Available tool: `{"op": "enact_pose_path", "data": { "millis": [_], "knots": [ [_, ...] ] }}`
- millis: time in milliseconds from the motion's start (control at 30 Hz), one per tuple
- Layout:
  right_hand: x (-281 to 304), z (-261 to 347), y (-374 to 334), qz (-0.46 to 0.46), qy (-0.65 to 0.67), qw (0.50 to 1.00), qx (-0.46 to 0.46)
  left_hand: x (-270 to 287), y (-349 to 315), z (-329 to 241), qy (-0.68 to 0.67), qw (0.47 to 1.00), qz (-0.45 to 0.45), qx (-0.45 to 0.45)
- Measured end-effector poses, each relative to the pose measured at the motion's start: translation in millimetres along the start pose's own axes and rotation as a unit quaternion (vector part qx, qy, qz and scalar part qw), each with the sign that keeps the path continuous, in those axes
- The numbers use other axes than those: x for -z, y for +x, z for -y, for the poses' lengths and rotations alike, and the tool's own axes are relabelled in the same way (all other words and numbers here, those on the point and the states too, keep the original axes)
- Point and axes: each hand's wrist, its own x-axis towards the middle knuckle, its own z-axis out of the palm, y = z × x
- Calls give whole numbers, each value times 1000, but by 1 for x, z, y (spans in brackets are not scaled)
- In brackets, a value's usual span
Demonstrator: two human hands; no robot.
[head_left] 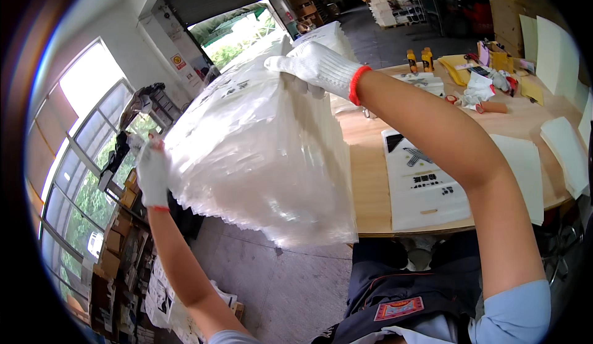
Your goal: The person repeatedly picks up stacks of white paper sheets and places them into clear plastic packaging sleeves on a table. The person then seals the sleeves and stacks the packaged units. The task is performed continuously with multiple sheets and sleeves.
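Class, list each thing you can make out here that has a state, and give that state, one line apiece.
Left hand: gloved, blurred, beside the bags' left edge
Right hand: gloved, on the bags, thumb stretched out
Plastic bags: stacked, edges uneven
Printed sheet: lying flat
Bottles: standing upright
Roller door: raised, daylight below

Right hand point(316, 67) reaches farther than left hand point(152, 172).

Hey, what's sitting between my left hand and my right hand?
In the head view, a big stack of translucent plastic bags lies between your left hand and right hand.
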Motion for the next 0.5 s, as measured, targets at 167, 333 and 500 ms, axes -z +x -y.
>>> {"op": "enact_pose_path", "data": {
  "millis": [167, 333, 500],
  "knots": [
    [-4, -24, -89, -72, 56, 993, 77, -15, -98, -81, -197, 902, -383, -38],
    [-93, 12, -237, 220, 192, 940, 175, -66, -204, -145, -471, 827, -142, -270],
    [-109, 43, -263, 471, 294, 812, 180, -156, -279, -288, -542, 781, 310, -27]
  ]
}}
